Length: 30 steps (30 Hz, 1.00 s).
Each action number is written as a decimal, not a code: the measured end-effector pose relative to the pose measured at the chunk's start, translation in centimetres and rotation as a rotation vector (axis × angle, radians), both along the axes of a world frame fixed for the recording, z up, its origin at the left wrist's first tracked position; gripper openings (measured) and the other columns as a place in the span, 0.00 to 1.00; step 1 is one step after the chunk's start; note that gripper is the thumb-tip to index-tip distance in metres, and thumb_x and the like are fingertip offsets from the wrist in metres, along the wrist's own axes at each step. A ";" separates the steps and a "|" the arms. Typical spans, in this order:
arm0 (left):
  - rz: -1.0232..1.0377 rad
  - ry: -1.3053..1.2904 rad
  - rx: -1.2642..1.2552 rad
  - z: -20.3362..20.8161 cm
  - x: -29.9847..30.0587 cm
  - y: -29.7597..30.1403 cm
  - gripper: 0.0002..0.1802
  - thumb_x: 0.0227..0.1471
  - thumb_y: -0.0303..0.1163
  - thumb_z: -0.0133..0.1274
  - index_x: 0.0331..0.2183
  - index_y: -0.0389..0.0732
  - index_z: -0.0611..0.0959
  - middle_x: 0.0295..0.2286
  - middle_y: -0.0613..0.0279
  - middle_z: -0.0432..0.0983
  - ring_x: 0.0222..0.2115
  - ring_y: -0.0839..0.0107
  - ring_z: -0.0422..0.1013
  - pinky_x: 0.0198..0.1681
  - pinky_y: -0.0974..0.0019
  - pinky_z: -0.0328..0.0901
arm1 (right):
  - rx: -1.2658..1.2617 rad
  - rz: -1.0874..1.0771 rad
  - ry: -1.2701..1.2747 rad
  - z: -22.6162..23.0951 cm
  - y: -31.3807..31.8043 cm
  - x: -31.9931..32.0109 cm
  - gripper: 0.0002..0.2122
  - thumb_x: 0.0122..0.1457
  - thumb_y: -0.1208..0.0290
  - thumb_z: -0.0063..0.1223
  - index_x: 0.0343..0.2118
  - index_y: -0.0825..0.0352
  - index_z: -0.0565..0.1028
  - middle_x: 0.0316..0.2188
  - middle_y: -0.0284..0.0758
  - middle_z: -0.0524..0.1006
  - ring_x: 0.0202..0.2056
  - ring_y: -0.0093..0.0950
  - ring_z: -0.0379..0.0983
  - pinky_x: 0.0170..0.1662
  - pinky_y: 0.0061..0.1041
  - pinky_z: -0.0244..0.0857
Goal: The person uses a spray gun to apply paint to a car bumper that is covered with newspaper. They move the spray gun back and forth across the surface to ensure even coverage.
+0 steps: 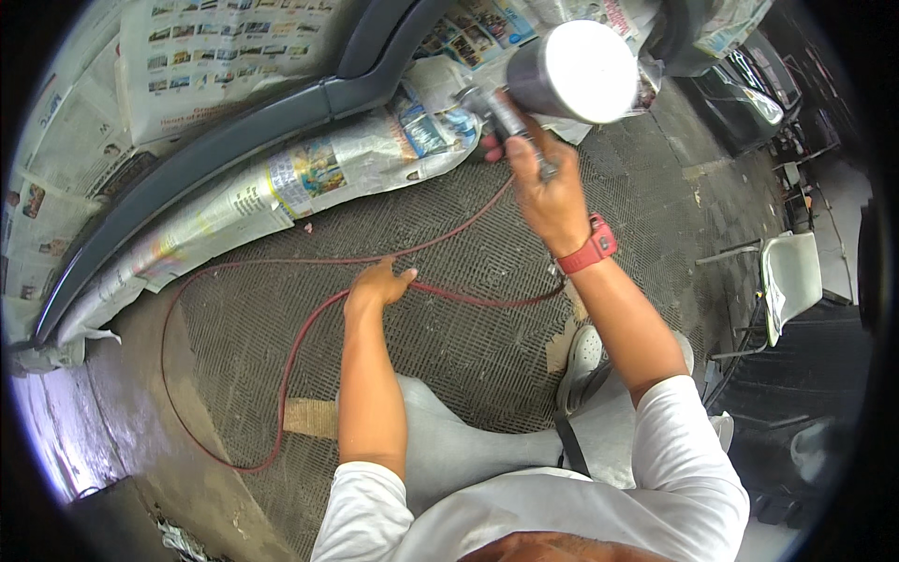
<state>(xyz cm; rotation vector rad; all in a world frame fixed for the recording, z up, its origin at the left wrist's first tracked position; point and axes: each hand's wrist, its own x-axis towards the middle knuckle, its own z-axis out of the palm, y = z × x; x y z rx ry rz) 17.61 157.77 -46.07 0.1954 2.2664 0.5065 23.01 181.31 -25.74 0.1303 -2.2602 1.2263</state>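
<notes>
My right hand (552, 197), a red watch on its wrist, is closed around a spray gun (507, 114), slightly smeared by motion. On the gun sits a dark cup (530, 81) with a round white lid (592, 71). Just left of the gun runs a dark grey glossy body panel (234, 140), edged with newspaper (323, 169). Lower down, my left hand (376, 284) is closed on a thin red hose (292, 365). The hose loops over the floor on the left; one stretch rises toward the gun, another sags to the right below my right wrist.
Grey ridged matting (468, 365) covers the floor under me. A pale chair (791, 281) stands at the right. Behind it lies black sheeting (796, 365), and a dark car part (740, 98) is at the upper right. Bare concrete (140, 393) shows at the lower left.
</notes>
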 end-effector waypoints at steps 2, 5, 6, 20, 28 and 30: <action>0.012 -0.011 0.003 0.1 0.1 -0.1 0.46 0.64 0.62 0.54 0.72 0.45 0.64 0.68 0.41 0.64 0.70 0.45 0.60 0.72 0.46 0.56 | -0.072 0.057 -0.074 -0.6 -0.3 -0.4 0.24 0.74 0.58 0.54 0.64 0.71 0.75 0.50 0.46 0.84 0.50 0.30 0.80 0.56 0.31 0.70; 0.005 -0.027 -0.013 0.5 0.0 -0.2 0.45 0.66 0.61 0.52 0.73 0.47 0.63 0.69 0.45 0.63 0.71 0.46 0.58 0.73 0.45 0.56 | -0.111 0.035 -0.066 0.1 0.3 -1.3 0.24 0.76 0.57 0.49 0.64 0.70 0.75 0.39 0.39 0.85 0.38 0.22 0.79 0.43 0.25 0.73; 0.005 -0.007 -0.007 0.7 0.0 -0.2 0.45 0.66 0.61 0.53 0.73 0.47 0.63 0.69 0.44 0.63 0.70 0.46 0.58 0.73 0.45 0.56 | -0.085 0.002 -0.020 0.5 1.0 -1.8 0.24 0.77 0.55 0.47 0.64 0.70 0.75 0.36 0.36 0.84 0.35 0.20 0.77 0.39 0.23 0.71; 0.033 0.036 0.101 1.3 0.0 1.2 0.44 0.64 0.59 0.56 0.69 0.41 0.69 0.65 0.40 0.68 0.67 0.45 0.64 0.71 0.48 0.58 | -0.266 -0.333 0.411 11.1 14.9 -5.1 0.27 0.77 0.46 0.41 0.43 0.69 0.81 0.26 0.35 0.83 0.17 0.20 0.71 0.18 0.21 0.63; 0.057 0.025 0.064 0.9 0.0 3.5 0.45 0.63 0.61 0.56 0.69 0.41 0.69 0.64 0.39 0.70 0.67 0.45 0.66 0.70 0.50 0.59 | -0.326 -0.530 0.428 14.0 20.9 -3.6 0.28 0.76 0.43 0.38 0.41 0.65 0.81 0.24 0.31 0.82 0.15 0.19 0.71 0.16 0.20 0.61; 0.056 0.061 0.045 0.4 0.2 3.9 0.45 0.63 0.63 0.56 0.68 0.41 0.71 0.62 0.38 0.72 0.65 0.44 0.68 0.68 0.49 0.61 | -0.352 -0.481 0.356 14.2 19.4 -2.6 0.28 0.77 0.44 0.37 0.40 0.66 0.81 0.24 0.31 0.82 0.16 0.19 0.71 0.16 0.19 0.61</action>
